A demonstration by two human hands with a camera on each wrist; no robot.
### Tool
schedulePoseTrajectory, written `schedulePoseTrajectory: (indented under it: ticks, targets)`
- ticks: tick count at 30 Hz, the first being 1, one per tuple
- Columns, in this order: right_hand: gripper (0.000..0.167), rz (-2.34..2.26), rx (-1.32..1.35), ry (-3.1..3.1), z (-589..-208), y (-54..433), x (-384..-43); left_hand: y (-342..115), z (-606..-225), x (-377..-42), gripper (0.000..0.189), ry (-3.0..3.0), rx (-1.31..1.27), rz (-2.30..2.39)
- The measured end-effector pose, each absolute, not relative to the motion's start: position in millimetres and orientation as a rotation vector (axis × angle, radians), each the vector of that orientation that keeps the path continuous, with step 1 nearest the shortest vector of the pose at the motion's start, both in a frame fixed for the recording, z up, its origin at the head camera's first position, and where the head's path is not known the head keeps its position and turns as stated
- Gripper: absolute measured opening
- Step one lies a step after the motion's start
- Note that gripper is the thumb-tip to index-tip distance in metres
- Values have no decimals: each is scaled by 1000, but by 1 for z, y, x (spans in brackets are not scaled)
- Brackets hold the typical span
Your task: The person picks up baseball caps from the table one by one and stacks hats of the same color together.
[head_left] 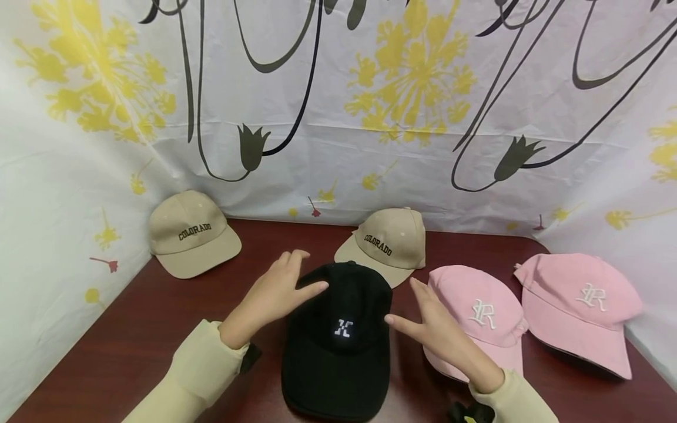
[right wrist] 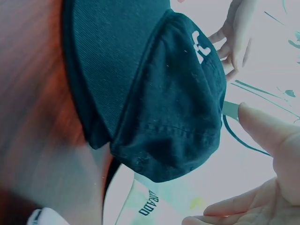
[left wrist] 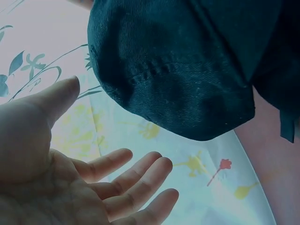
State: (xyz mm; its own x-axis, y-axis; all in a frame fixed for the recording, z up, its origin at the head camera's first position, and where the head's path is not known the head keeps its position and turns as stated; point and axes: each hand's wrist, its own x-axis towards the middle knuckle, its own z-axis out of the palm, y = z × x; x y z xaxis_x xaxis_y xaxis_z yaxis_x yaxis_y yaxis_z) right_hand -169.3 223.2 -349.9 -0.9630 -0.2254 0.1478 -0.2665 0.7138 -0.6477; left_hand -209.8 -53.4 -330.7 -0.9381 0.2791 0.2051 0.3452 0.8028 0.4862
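A black baseball cap (head_left: 338,364) with a small white emblem sits at the front middle of the table, its brim toward me. My left hand (head_left: 277,289) is at the cap's left side, thumb and fingers spread apart. On the other side my right hand (head_left: 436,326) is held the same way, its thumb tip near the crown. In the left wrist view the left palm (left wrist: 61,192) faces the cap (left wrist: 173,70) with a gap between. The right wrist view shows the right fingers (right wrist: 239,206) extended below the crown (right wrist: 173,108).
A beige COLORADO cap (head_left: 191,235) lies at the back left, another beige cap (head_left: 388,241) just behind the black one. Two pink caps (head_left: 476,299) (head_left: 582,299) stand on the right, side by side. A patterned white cloth (head_left: 317,194) hangs behind the dark red table (head_left: 264,235).
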Motion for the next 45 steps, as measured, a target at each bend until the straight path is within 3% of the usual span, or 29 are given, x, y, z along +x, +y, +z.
schedulePoseTrajectory:
  ticks: [45]
  targets:
    - [88, 1060, 447, -2859, -331, 226, -206, -37, -319, -240, 63, -2882, -547, -840]
